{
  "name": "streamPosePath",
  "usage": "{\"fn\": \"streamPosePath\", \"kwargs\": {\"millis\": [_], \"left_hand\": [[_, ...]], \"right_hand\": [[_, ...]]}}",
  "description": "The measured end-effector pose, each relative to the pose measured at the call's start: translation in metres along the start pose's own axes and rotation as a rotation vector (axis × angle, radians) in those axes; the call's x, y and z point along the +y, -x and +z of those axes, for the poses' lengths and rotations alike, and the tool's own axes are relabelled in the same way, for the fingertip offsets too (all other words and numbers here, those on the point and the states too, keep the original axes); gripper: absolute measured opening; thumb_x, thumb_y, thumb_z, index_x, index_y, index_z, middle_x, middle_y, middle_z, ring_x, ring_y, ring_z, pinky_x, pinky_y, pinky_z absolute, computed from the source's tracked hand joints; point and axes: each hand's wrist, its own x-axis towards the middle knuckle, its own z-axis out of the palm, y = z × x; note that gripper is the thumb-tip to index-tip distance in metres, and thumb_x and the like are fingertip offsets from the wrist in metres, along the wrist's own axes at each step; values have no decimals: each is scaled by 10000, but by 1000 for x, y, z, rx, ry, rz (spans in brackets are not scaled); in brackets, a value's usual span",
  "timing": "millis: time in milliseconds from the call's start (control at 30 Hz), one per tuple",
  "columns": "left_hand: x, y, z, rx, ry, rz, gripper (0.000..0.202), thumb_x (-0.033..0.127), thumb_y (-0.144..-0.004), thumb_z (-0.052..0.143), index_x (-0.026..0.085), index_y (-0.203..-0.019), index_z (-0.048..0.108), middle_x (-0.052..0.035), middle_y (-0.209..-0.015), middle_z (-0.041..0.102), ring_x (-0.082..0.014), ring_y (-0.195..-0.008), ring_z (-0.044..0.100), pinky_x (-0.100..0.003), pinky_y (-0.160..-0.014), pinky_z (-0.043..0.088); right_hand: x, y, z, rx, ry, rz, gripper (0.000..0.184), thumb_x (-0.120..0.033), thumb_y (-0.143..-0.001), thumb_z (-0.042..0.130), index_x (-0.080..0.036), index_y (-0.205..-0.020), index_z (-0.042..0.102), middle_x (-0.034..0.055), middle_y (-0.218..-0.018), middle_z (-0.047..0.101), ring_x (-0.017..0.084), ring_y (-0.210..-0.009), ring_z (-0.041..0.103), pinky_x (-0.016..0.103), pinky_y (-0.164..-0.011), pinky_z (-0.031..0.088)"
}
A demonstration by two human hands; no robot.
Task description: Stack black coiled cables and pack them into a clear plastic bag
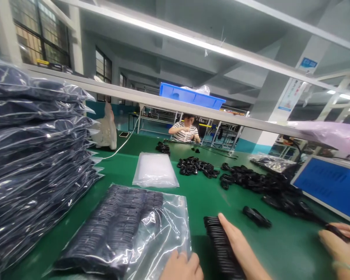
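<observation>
A clear plastic bag (175, 217) lies flat on the green table, its left part packed with rows of black ribbed pieces (125, 217). My left hand (182, 267) is at the bag's near right edge, fingers curled on the plastic. To the right, a long row of black ribbed pieces (223, 249), kind unclear, is in my right hand (239, 245). Its fingers lie together along the row's right side; the thumb is hidden. The row is just right of the bag, apart from it. The lower parts of both hands leave the frame.
Filled bags form a tall stack (41, 155) on the left. Flat clear bags (155, 170) lie behind. Coiled black cables (251, 179) and a blue box (332, 186) are right. A co-worker's hands (338, 241) hold a black item at far right. Another person (183, 130) sits opposite.
</observation>
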Motion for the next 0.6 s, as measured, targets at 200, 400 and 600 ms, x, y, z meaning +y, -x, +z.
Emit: {"fn": "streamPosePath", "kwargs": {"millis": [200,400,600], "left_hand": [[-19,-5,-24,-34,77,53,182,188,-831,531,182,-658,474,18,-670,572,-127,-520,507,-272,-440,243],[-29,-7,-33,-17,60,86,172,208,-831,531,190,-679,452,33,-705,579,-130,-540,519,-282,-468,286],[-29,-13,-43,111,27,180,218,119,-808,484,189,-616,409,39,-551,455,-113,-435,432,-260,-395,224]], "right_hand": [[11,-2,-5,-120,-61,132,508,-684,-679,518,-182,-605,498,-33,-546,495,112,-503,440,216,-486,349],[12,-6,-3,-213,-64,130,517,-687,-656,541,-175,-608,489,-35,-531,453,100,-475,406,215,-458,333],[8,-2,0,-302,-80,148,517,-686,-622,570,-189,-575,436,-51,-510,405,93,-469,375,216,-466,328]]}}
